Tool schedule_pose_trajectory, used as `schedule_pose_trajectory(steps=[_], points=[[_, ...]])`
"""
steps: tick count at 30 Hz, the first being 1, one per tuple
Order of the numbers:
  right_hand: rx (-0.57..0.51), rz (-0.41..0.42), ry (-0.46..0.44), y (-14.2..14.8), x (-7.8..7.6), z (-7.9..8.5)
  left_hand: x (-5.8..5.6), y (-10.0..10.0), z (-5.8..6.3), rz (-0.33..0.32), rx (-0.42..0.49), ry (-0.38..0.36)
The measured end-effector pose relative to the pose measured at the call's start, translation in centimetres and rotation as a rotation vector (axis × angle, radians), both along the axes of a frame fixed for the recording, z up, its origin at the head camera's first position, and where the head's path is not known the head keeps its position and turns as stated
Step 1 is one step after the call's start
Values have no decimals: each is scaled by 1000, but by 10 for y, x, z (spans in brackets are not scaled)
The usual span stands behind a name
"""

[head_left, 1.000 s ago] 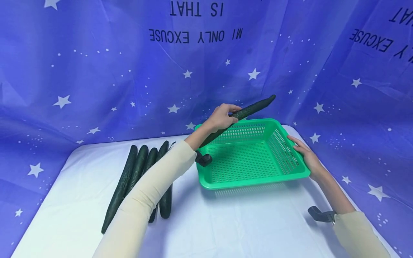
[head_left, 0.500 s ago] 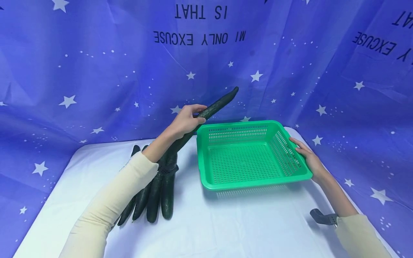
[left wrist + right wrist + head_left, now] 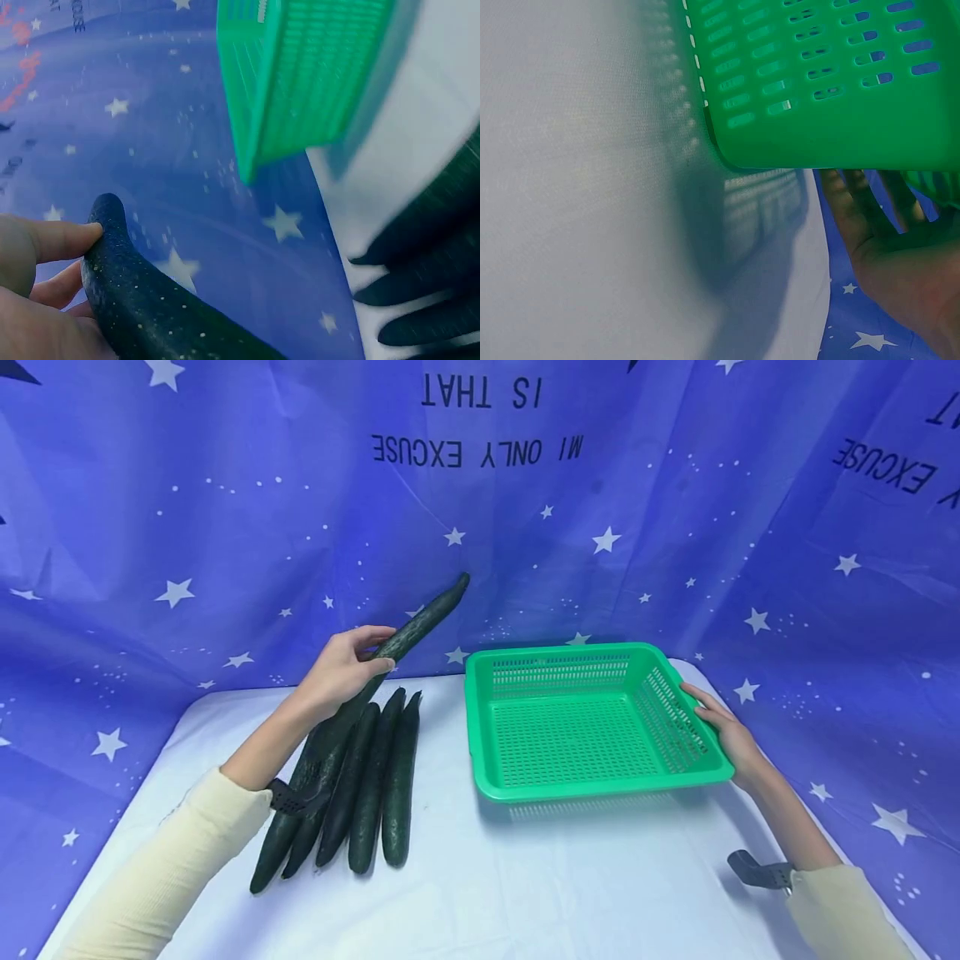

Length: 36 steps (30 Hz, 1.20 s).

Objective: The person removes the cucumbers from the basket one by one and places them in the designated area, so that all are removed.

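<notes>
My left hand (image 3: 339, 675) grips a long dark green cucumber (image 3: 423, 625) around its middle, thumb on one side and fingers on the other. The cucumber slants, its narrow end up toward the backdrop. Its lower part overlaps several cucumbers (image 3: 400, 793) lying side by side on the table; whether it touches them I cannot tell. In the left wrist view, thumb and fingers press against the cucumber (image 3: 154, 304). At the right, my right hand (image 3: 729, 739) holds the side rim of a green perforated plastic basket (image 3: 600, 790). Part of that hand is behind the basket wall in the right wrist view.
A white cloth covers the table (image 3: 480, 893). Behind and to the right hangs a blue curtain (image 3: 525, 577) with white stars and black lettering. Each wrist carries a dark bracket (image 3: 757, 870). A shadow lies under the basket's front edge.
My left hand has moved left with the cucumber, from above the basket to over the row of lying cucumbers. The right hand and basket have stayed about where they were.
</notes>
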State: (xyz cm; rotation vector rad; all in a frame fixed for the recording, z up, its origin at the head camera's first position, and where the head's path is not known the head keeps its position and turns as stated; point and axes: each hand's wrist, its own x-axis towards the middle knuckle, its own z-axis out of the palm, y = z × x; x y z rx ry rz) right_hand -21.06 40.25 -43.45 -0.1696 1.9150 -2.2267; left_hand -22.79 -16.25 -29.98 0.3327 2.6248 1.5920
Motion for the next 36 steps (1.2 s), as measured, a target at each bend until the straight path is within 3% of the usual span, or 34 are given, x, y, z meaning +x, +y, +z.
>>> schedule_pose_trajectory(steps=[8, 13, 18, 25, 36], points=[[8, 19, 9, 0, 2, 1, 25, -61, -19, 86, 2, -11], [2, 19, 14, 0, 2, 1, 41, -98, -40, 154, -32, 19], [10, 20, 17, -1, 2, 1, 54, -126, -64, 211, -55, -10], [-1, 25, 13, -2, 1, 1, 64, -147, -97, 270, -116, -82], [3, 24, 7, -1, 1, 0, 64, -155, -132, 317, -71, -193]])
